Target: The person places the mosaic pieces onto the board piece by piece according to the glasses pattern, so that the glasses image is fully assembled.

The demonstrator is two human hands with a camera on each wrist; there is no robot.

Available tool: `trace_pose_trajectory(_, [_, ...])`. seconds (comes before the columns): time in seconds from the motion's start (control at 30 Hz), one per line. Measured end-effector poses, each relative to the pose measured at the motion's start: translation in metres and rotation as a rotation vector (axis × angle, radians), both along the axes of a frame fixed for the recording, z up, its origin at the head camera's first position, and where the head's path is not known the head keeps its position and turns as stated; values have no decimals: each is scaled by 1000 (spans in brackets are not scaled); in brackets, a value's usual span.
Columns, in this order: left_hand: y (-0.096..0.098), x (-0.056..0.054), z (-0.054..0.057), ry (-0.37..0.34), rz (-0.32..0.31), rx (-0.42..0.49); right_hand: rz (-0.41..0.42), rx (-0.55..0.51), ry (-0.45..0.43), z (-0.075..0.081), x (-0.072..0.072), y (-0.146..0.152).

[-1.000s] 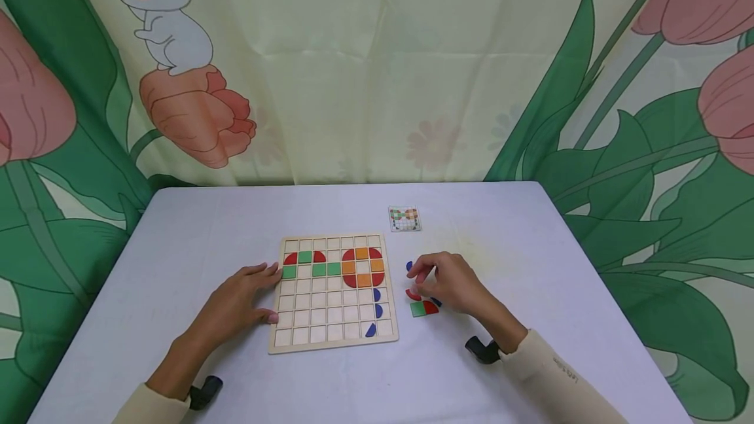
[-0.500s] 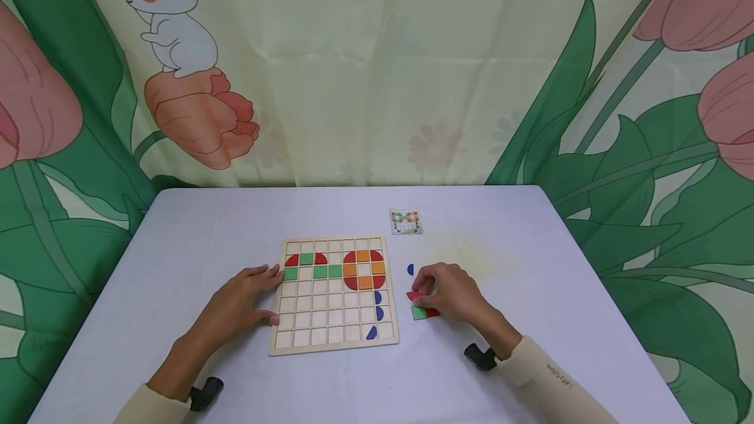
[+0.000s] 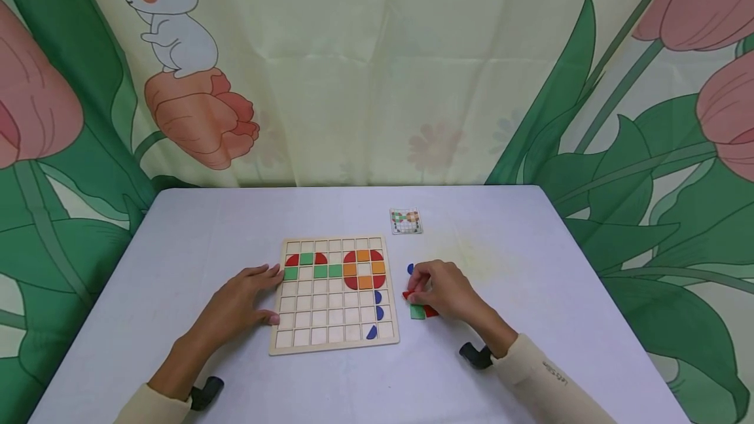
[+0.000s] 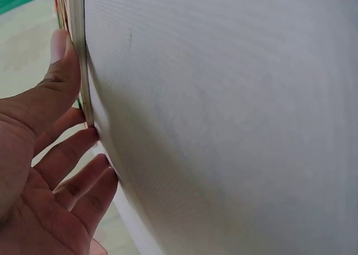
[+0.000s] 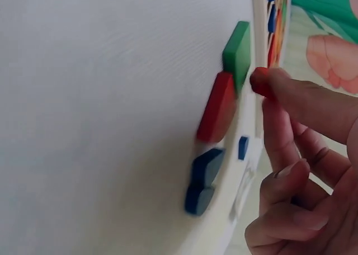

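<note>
My right hand (image 3: pixel 444 290) pinches a small red block (image 5: pixel 260 83) between thumb and fingers, just above the table right of the board. Below it lie a green square block (image 5: pixel 237 53), a red block with a curved side (image 5: pixel 217 109) and two blue blocks (image 5: pixel 206 168); the blue pair is hidden by the hand in the head view. A lone blue half-round block (image 3: pixel 410 269) lies a little farther away. The left hand (image 3: pixel 244 300) rests with spread fingers against the left edge of the wooden grid board (image 3: pixel 321 314). Red, green, orange and blue blocks occupy several cells.
A small pattern card (image 3: pixel 406 221) lies behind the board, to its right. The white-covered table (image 3: pixel 194 234) reaches back to a printed curtain (image 3: pixel 353 84). Black wrist cameras (image 3: pixel 206 393) sit at both cuffs.
The right hand has come down to the loose blocks, taken hold of a red one, and moved slightly left with it. The left hand stays at the board.
</note>
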State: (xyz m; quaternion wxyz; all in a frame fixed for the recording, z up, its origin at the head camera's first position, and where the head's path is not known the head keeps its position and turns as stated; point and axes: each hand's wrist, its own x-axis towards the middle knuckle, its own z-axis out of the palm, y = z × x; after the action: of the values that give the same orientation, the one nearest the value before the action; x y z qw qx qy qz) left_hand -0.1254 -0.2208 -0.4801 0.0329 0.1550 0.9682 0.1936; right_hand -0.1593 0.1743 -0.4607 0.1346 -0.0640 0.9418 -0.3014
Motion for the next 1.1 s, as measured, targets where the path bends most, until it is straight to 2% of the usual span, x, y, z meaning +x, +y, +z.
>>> trace_pose_trajectory(0.13, [0,0,0,-6,0,-5,20,-54,-3,4,0,-7])
trace_pose_trajectory(0.27, [-1,-1,0,-6,-2,-6,79,-89,10,8,0,-16])
trace_pose_trajectory(0.7, [2,1,4,-15,5,-8,205,-141,63,18,-4,-45])
trace_pose_trajectory(1.1, [2,1,3,-10,5,-2,275,-180,66,23,-7,-77])
